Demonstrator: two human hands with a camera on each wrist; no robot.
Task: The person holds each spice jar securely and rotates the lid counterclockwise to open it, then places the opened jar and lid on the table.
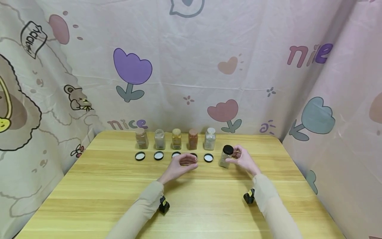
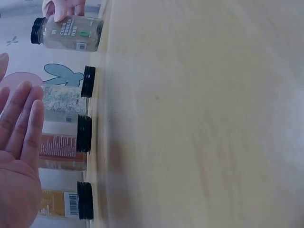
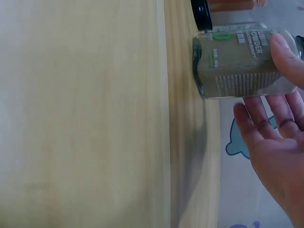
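My right hand [image 1: 243, 160] holds a clear spice jar [image 1: 225, 160] with its black cap on, at the right end of the row. "Cumin powder" can be read on this jar [image 3: 237, 64] in the right wrist view; my thumb lies across its upper part, fingers behind. In the head view it leans slightly, its base close over the table. My left hand [image 1: 179, 167], fingers loosely bent and holding nothing, hovers in front of the loose caps, covering part of them. Nearest to it are a black cap [image 1: 176, 154] and a white-lined cap [image 1: 208, 158].
Several uncapped jars stand in a row at the table's back: brown [image 1: 142, 139], pale [image 1: 159, 139], yellow [image 1: 176, 139], red-orange [image 1: 193, 139] and white-flecked [image 1: 210, 139]. Caps lie upturned before them, such as the leftmost cap [image 1: 140, 156]. A printed curtain [image 1: 179, 66] hangs behind the wooden table [image 1: 209, 205].
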